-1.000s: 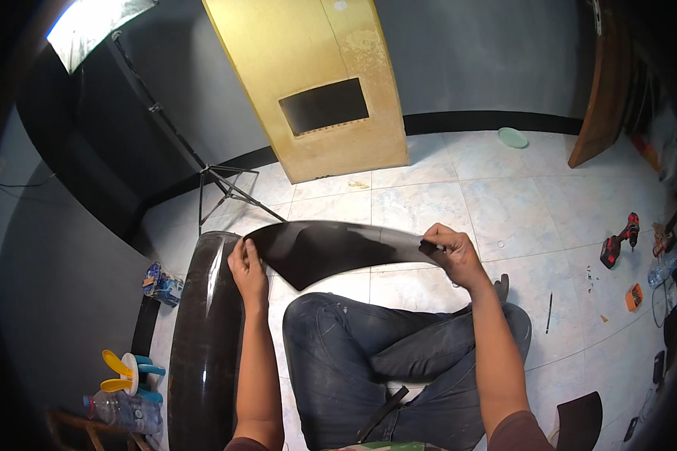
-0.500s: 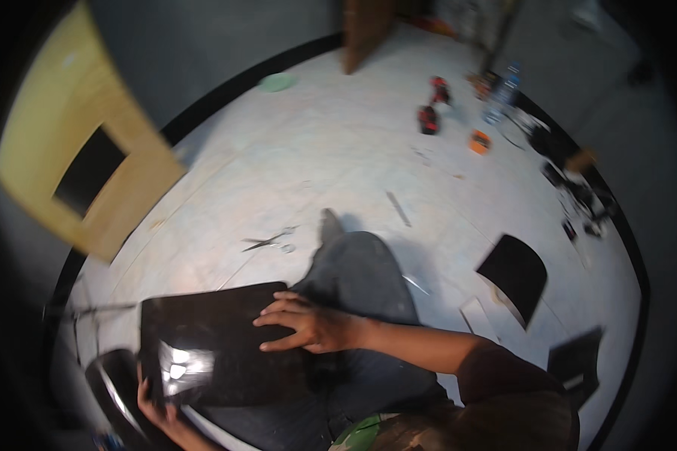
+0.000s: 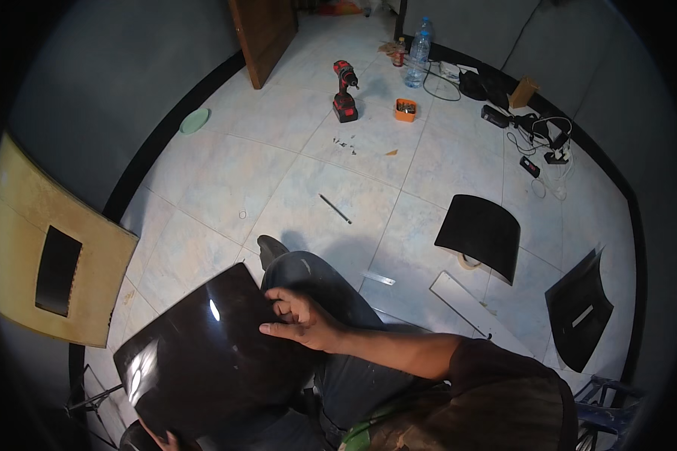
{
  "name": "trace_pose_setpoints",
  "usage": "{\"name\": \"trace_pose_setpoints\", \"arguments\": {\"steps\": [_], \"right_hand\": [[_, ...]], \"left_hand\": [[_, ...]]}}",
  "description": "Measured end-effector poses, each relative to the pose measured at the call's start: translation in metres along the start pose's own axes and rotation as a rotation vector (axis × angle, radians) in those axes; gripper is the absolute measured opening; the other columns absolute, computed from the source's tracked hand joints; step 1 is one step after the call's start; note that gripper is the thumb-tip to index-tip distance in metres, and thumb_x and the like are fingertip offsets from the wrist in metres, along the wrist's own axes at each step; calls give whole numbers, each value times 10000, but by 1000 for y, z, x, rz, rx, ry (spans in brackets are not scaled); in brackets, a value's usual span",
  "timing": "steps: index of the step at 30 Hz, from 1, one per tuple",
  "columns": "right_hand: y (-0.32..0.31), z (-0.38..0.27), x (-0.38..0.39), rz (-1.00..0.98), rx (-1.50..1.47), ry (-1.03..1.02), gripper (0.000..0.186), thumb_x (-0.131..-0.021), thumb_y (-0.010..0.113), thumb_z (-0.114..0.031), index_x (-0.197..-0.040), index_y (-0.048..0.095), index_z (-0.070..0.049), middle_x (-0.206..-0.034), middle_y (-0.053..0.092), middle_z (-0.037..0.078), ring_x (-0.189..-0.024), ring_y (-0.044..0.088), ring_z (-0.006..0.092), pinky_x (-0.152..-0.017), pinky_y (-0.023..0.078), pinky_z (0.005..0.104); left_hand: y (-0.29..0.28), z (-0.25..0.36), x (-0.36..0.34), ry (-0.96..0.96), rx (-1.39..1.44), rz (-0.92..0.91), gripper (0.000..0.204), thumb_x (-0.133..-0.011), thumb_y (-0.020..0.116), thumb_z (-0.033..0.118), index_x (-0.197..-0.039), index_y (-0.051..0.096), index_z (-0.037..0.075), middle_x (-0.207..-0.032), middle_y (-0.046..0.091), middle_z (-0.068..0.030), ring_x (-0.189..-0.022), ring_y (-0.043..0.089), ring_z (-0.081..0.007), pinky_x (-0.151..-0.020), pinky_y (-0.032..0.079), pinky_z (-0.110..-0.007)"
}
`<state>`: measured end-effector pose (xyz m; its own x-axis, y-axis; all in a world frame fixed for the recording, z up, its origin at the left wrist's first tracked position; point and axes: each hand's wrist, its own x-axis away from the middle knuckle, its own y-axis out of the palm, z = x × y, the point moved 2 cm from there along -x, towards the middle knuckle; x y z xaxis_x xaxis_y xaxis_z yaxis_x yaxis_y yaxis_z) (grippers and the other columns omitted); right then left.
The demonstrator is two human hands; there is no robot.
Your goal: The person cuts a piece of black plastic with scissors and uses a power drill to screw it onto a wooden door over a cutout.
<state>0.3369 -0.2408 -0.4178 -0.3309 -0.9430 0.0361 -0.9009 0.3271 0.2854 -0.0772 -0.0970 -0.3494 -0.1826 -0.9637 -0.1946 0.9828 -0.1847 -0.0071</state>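
Note:
A glossy dark curved panel (image 3: 195,338) lies tilted across my lap. My left hand (image 3: 162,441) grips its near left edge from below, mostly hidden by the panel and the picture's lower rim. At the panel's right side is my right hand (image 3: 305,319), its thumb reaching over the dark surface and its fingers loosely bent and apart. Part of my right knee (image 3: 320,278) shows beyond the panel.
On the tiled floor stand a red-and-black cordless drill (image 3: 344,92) and an orange box of screws (image 3: 405,110). Dark curved pieces (image 3: 480,233) and a white strip (image 3: 466,304) lie right. Chargers and cables (image 3: 538,135) line the wall. A yellowish panel (image 3: 105,255) leans left.
The view has turned right. The panel has rotated, its far right corner now pointing away from me. My right hand has shifted from the panel's surface toward its right edge. The scissors are out of sight.

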Motion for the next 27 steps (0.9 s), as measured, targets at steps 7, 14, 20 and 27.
{"name": "trace_pose_setpoints", "arguments": {"steps": [7,14,20,27], "right_hand": [[-22,-36,7,-209,370,-314,740,-1007,815,-188,-1597,420,23,-1337,693,206,-1132,716,272,-972,548,410],[-43,-26,54,-318,594,-53,742,-1021,827,-305,-1580,445,0,-1215,735,226,-944,768,274,-856,603,422],[-149,-57,33,-475,214,184,576,-1000,852,-286,-1448,635,4,-1067,815,140,-890,820,221,-732,657,337],[-438,33,-115,632,877,83,701,-838,972,-402,-1303,630,-4,-892,787,123,-808,758,212,-752,601,346]], "left_hand": [[-25,45,59,-281,-156,-44,743,-1113,614,508,-1642,502,-1,-1640,553,-201,-1502,515,-379,-1265,358,-539],[46,96,109,-357,-683,-117,468,-982,799,143,-1419,731,-11,-1388,739,-208,-1301,653,-307,-1151,470,-441],[42,88,98,-331,-1045,-337,354,-953,880,228,-1150,780,-48,-1039,821,-146,-959,733,-250,-880,576,-388],[93,76,43,117,-1258,-561,568,-939,879,204,-1440,693,13,-1423,716,-230,-1406,607,-367,-1186,468,-514]]}}
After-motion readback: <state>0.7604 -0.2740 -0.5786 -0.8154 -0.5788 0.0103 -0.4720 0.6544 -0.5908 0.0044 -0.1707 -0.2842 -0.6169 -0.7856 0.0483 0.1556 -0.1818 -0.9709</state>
